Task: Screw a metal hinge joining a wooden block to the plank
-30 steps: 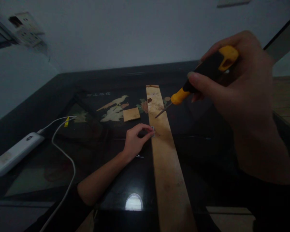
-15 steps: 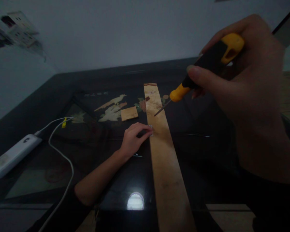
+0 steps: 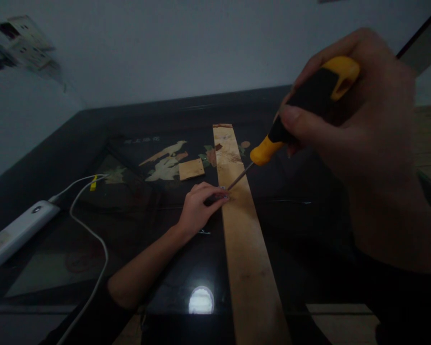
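My right hand (image 3: 359,110) is wrapped round the yellow-and-black handle of a screwdriver (image 3: 309,103). Its shaft slants down to the left, and the tip is at the fingertips of my left hand (image 3: 203,203). Those fingers pinch a small metal piece (image 3: 222,192) at the left edge of a long wooden board (image 3: 249,249); most of it is hidden, and its exact kind cannot be made out. The board runs away from me across the dark glossy table. Just left of it lies a small square wooden piece (image 3: 191,169) with small holes along one side.
A white power strip (image 3: 19,235) lies at the left, with a white cable (image 3: 100,239) curving toward me. Thin metal bits (image 3: 204,232) rest beside my left wrist. The table (image 3: 294,249) has a bird-and-flower picture and meets a wall at the back.
My right hand has brought the screwdriver down and slightly left, so its tip has moved from the board's bare surface to the metal piece. My left hand has barely moved.
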Demonstrator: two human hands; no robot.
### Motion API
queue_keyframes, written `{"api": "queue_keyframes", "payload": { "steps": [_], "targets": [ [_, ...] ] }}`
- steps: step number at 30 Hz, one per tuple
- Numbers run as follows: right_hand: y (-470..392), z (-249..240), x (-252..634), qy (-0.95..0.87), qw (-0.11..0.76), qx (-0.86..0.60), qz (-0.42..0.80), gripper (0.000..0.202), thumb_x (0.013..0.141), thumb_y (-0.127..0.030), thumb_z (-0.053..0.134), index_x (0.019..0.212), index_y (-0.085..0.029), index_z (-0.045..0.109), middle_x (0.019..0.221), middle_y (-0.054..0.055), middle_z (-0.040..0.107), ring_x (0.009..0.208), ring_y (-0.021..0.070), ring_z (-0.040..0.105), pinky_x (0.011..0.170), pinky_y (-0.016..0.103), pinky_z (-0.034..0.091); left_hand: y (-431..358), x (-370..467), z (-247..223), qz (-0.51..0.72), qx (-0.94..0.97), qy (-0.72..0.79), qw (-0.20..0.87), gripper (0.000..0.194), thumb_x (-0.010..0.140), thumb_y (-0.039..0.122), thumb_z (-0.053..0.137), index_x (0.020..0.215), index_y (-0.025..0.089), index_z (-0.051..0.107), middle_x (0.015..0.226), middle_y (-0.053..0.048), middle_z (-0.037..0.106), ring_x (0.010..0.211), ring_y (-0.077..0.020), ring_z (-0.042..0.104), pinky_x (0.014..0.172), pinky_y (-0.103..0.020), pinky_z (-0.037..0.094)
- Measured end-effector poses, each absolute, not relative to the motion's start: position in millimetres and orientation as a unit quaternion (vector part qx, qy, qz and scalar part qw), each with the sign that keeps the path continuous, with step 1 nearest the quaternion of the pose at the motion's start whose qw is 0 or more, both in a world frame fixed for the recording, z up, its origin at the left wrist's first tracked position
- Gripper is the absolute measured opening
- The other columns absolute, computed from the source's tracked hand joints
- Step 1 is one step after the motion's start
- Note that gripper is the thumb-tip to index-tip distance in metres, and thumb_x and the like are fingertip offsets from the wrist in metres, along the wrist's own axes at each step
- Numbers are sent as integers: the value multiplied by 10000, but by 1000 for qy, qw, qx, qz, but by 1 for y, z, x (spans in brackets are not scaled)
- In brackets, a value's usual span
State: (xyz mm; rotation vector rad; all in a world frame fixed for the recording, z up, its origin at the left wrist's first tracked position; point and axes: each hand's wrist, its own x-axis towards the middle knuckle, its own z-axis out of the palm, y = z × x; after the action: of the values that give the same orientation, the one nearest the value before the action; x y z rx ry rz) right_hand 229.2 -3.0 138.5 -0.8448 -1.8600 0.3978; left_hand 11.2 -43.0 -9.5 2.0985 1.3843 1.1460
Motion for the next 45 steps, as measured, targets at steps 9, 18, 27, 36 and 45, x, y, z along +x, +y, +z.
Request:
{"api": "queue_keyframes", "payload": {
  "steps": [9, 18, 27, 36, 45],
  "targets": [
    [-2, 134, 226, -793, 477, -344, 157, 237, 749, -251, 664, 934, -213, 522, 842, -27, 591, 556, 56, 542, 481, 199, 456, -42, 14, -11, 407, 727, 515, 203, 150, 752, 253, 731, 898, 220, 728, 791, -28, 704, 757, -184, 622, 703, -310, 479],
    [-1, 134, 223, -804, 471, -338, 132, 238, 731, -232, 668, 909, -217, 510, 840, -40, 582, 536, 50, 516, 552, 231, 491, -42, 16, -8, 398, 726, 520, 209, 127, 765, 273, 721, 882, 225, 728, 815, -32, 712, 779, -190, 628, 728, -326, 476],
    [-3, 138, 228, -836, 427, -303, 166, 290, 739, -220, 644, 972, -237, 474, 918, -21, 570, 770, 116, 581, 633, 252, 485, -41, 16, -8, 402, 724, 520, 209, 114, 770, 276, 715, 873, 229, 729, 812, -31, 714, 788, -195, 633, 762, -345, 478],
    [-6, 154, 216, -882, 366, -292, 48, 250, 803, -335, 628, 982, -224, 492, 957, -28, 506, 831, 112, 502, 758, 250, 471, -41, 18, -10, 411, 722, 518, 204, 85, 758, 264, 726, 830, 219, 723, 792, -27, 715, 769, -193, 634, 745, -340, 474],
    [-6, 161, 218, -896, 320, -296, 86, 259, 843, -418, 554, 1022, -239, 499, 876, -14, 530, 725, 130, 533, 719, 297, 492, -41, 18, -8, 400, 732, 515, 196, 84, 771, 250, 717, 852, 228, 723, 802, -23, 718, 771, -190, 635, 744, -338, 465]
  ]
}}
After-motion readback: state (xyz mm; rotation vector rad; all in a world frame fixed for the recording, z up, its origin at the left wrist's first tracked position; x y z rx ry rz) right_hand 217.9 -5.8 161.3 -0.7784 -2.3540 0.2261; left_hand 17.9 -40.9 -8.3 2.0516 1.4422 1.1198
